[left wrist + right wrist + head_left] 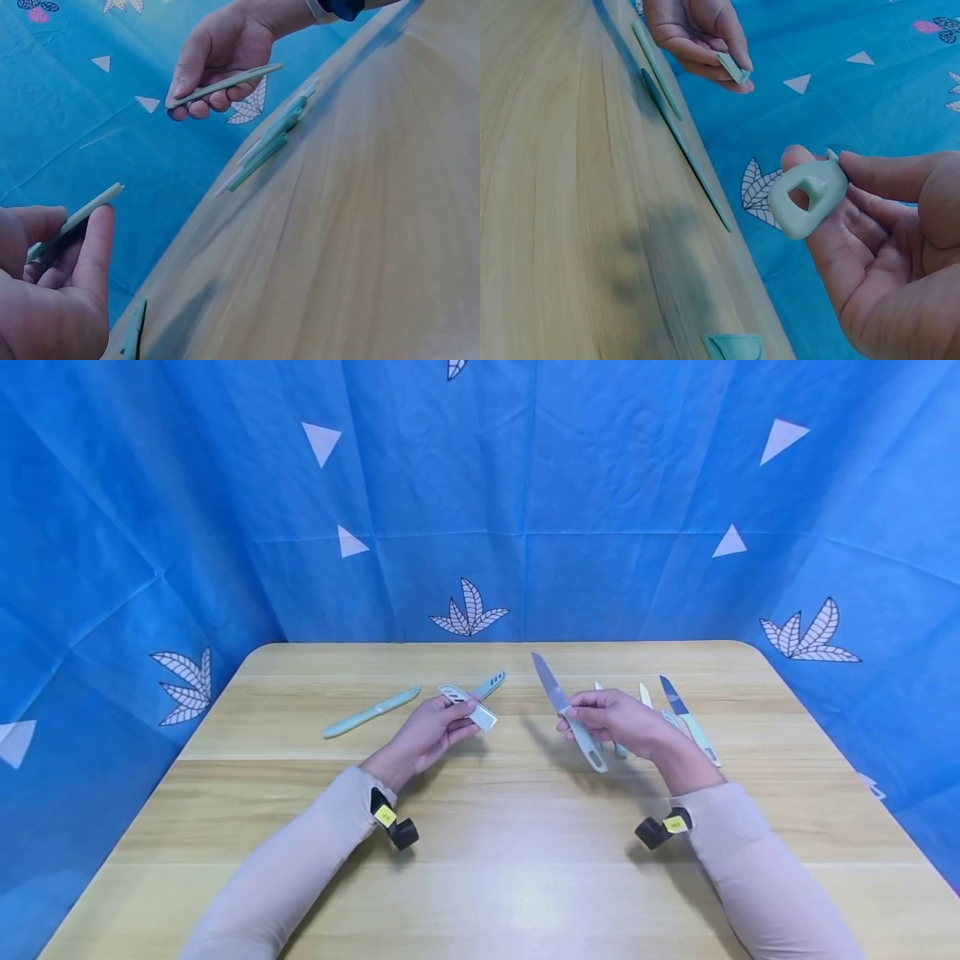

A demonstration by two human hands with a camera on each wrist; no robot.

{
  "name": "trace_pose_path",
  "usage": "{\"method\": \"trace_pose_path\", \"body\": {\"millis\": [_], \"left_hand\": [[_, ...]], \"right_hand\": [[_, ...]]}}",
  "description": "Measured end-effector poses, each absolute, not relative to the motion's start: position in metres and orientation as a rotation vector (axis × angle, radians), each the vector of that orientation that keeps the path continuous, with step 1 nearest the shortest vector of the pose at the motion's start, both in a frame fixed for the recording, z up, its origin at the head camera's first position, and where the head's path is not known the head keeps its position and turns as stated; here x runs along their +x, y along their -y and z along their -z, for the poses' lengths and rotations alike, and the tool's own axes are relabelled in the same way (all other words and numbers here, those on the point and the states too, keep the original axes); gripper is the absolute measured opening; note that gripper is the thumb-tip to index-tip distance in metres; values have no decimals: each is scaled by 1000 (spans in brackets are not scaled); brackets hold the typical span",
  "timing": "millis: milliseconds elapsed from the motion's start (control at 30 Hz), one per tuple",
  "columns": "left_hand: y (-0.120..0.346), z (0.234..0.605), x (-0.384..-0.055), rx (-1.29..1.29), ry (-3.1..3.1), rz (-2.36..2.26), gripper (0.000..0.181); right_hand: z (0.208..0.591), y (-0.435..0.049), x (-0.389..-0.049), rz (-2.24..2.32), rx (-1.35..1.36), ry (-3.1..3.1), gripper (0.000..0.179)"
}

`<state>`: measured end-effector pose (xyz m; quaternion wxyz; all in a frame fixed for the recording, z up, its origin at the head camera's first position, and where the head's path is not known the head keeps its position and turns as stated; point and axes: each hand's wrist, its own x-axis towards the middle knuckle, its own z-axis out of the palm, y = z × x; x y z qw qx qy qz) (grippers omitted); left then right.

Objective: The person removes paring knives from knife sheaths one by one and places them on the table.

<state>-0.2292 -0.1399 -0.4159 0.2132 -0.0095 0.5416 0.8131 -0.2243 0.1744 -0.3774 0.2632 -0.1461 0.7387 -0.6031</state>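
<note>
My right hand (622, 720) grips a knife (588, 747) by its pale green handle above the table, the bare blade tilted up and away to the left. In the right wrist view the handle's oval hole faces the camera. My left hand (427, 732) pinches a pale green knife sheath (482, 717) with slots at one end between thumb and fingers, raised over the table. A similar slotted green piece (491, 683) lies on the table just behind it. To the left rests a slim green-handled knife, its blade covered (367, 714).
On the wooden table (495, 827), right of the right hand, lies a knife with a dark blade and green handle (693, 727). Other slim green pieces (645, 695) beside it are partly hidden by that hand. A blue patterned curtain (585, 485) hangs behind the table.
</note>
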Motion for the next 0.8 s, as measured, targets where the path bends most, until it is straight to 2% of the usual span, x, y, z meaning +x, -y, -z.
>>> {"method": "trace_pose_path", "body": {"millis": [400,800], "left_hand": [[128,416,-240,12,-1545,-2163,39],[113,419,-246,21,-1706,-2054,36]], "right_hand": [[387,-168,-231,1645,-284,-2120,38],[390,-167,-237,1605,-236,-2200,32]]}}
